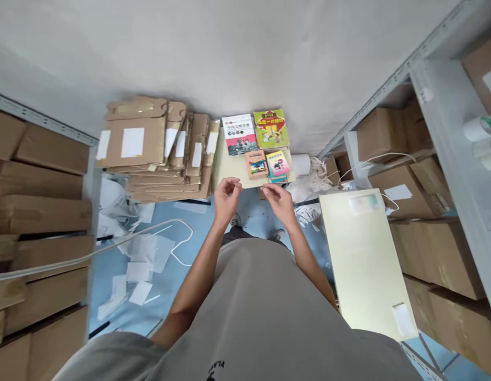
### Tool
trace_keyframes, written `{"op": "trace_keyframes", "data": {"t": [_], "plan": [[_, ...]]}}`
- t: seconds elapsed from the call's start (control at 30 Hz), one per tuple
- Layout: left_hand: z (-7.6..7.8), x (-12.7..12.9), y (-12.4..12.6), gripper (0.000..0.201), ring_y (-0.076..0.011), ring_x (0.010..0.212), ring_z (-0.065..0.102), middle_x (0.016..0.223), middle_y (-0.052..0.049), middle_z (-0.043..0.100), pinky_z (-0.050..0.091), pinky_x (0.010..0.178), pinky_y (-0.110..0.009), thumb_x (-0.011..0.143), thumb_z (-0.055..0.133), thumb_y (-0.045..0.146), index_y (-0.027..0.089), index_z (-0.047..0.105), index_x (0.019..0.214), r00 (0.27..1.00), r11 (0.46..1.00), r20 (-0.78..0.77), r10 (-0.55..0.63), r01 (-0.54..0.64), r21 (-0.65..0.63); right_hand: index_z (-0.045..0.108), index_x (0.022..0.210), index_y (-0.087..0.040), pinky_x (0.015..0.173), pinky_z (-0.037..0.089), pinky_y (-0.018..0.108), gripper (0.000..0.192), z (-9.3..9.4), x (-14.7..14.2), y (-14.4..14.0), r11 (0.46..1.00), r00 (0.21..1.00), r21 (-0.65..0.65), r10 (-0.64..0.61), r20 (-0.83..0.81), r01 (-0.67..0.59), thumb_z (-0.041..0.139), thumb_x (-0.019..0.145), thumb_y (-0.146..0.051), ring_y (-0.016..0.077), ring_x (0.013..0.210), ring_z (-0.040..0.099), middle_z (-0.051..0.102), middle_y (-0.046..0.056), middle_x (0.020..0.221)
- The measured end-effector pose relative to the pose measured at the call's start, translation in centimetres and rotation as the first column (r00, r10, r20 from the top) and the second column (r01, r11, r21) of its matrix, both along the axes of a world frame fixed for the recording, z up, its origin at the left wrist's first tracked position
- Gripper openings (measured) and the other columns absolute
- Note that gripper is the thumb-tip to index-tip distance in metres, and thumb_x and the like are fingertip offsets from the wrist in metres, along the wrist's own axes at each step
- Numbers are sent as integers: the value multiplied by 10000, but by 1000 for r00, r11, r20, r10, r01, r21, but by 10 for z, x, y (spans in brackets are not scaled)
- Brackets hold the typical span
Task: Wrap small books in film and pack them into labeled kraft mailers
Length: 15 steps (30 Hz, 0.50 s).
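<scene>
Here both hands hover at the near edge of the small table (229, 166), left hand (226, 198) and right hand (279, 202) with fingers curled and pinched toward each other; whether they grip anything thin between them I cannot tell. The four books (258, 143) lie at the far right corner. Keeping the fingertips close and steady over the edge seems wise, away from the carton stack (154, 151) on the left.

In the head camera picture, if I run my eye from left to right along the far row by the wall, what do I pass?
Shelf of brown boxes → stack of flat cardboard mailers → white and red book → green and yellow book → brown boxes on the grey rack → tape rolls.
</scene>
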<state>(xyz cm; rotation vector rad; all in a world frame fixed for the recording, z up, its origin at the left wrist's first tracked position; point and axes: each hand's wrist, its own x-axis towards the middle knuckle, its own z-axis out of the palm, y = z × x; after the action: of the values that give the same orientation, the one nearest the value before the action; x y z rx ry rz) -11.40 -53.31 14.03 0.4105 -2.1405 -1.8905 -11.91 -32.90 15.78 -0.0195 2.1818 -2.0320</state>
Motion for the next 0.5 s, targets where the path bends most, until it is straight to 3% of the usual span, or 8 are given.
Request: {"op": "trace_keyframes", "data": {"t": [0.1,0.17,0.27,0.37,0.43,0.5], "plan": [[-15,-11,-74,375,-220,1038,783,1140,-92,785,637,947,-336,951,812,523,228,697,1153,989,990,-28,143,-143,0,859,1172,-256,1103,691,450,651,-2,-18,-59,999,999,22,49,5,-49,760,956,-862,309,1181,862,901,119,1231],[-28,-25,-131,392,-218,1082,791,1215,-106,779,643,968,-331,944,841,486,232,665,1185,954,953,0,298,-298,51,858,1165,-255,1109,685,460,664,-7,-28,-98,997,997,33,76,13,-76,760,945,-873,309,1169,865,904,119,1205],[-51,-54,-217,320,-179,957,808,1139,-84,758,663,915,-316,981,816,412,239,591,1128,847,815,171,504,-532,231,860,1147,-247,1097,683,467,680,-13,-41,-153,992,994,52,111,22,-112,766,928,-884,310,1145,867,905,123,1172],[-69,-78,-283,290,-143,845,786,962,-44,714,661,866,-284,1029,769,409,235,544,973,767,719,307,564,-638,276,860,1137,-246,1091,681,471,698,-14,-50,-198,988,990,63,140,31,-142,764,913,-900,314,1142,866,906,125,1168],[-78,-87,-313,364,-137,741,731,838,-11,666,637,773,-269,1035,754,477,246,516,886,724,702,359,588,-678,217,861,1145,-253,1093,679,465,697,-11,-56,-221,984,987,74,160,33,-162,755,917,-903,311,1149,864,906,119,1179],[-84,-89,-333,435,-161,677,678,728,18,605,602,693,-281,1022,739,557,271,480,821,765,775,336,549,-617,140,863,1154,-258,1095,678,460,686,-6,-61,-240,979,983,90,183,31,-185,752,925,-896,307,1155,862,907,112,1193]]}}
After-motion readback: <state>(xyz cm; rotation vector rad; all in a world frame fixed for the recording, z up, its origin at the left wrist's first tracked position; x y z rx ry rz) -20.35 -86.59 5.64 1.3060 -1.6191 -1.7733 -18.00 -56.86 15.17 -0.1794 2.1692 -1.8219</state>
